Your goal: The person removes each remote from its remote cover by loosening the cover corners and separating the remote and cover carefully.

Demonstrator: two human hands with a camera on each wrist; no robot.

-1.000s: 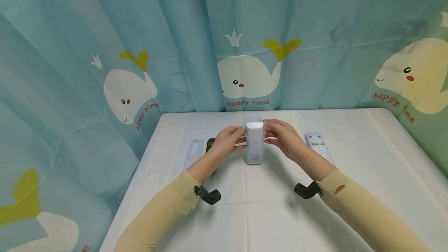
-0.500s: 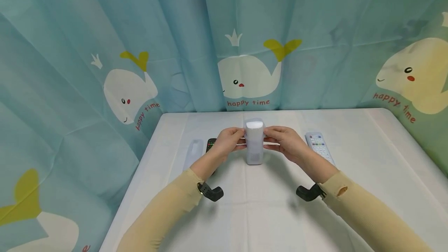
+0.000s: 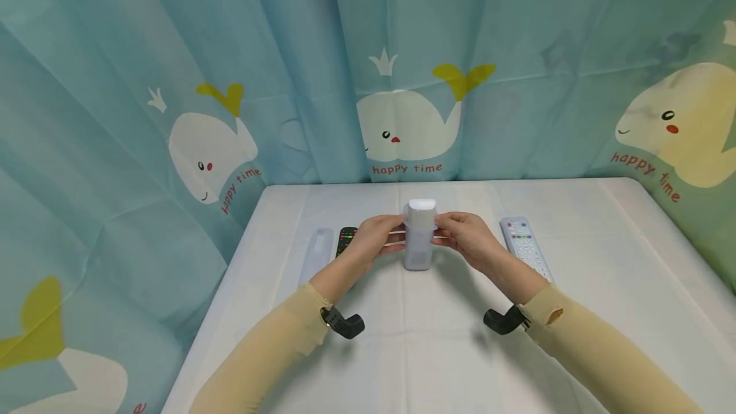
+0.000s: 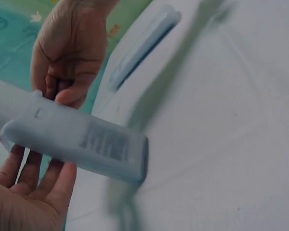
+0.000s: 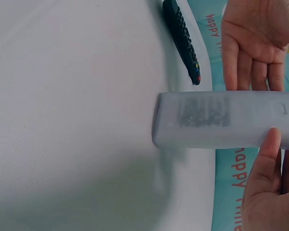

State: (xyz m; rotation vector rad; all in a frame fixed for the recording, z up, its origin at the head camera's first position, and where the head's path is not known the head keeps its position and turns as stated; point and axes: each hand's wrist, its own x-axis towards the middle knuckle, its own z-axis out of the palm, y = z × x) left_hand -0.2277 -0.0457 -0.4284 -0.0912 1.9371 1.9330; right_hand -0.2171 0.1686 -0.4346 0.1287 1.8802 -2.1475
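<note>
A white remote control (image 3: 422, 207) stands upright in a translucent silicone cover (image 3: 418, 251), its bare white end sticking out at the top. The cover's lower end is on or just above the table. My left hand (image 3: 376, 236) pinches the left side of the cover near its rim. On the opposite side my right hand (image 3: 467, 235) pinches the rim likewise. In the left wrist view a dark label patch shows through the cover (image 4: 72, 132). Fingers of the left hand (image 4: 31, 197) lie along the cover's side. The right hand (image 5: 272, 192) touches it in the right wrist view.
Left of the hands lie a second translucent cover (image 3: 317, 254) and a black remote (image 3: 346, 238), partly behind the left forearm. A white remote in a pale cover (image 3: 526, 245) lies to the right. A whale-print curtain (image 3: 322, 69) hangs behind the white table (image 3: 437, 363).
Both hands have moved slightly down along the cover. The cover's top flap, which stood up behind the remote's end, now sits lower, and more of the white end shows.
</note>
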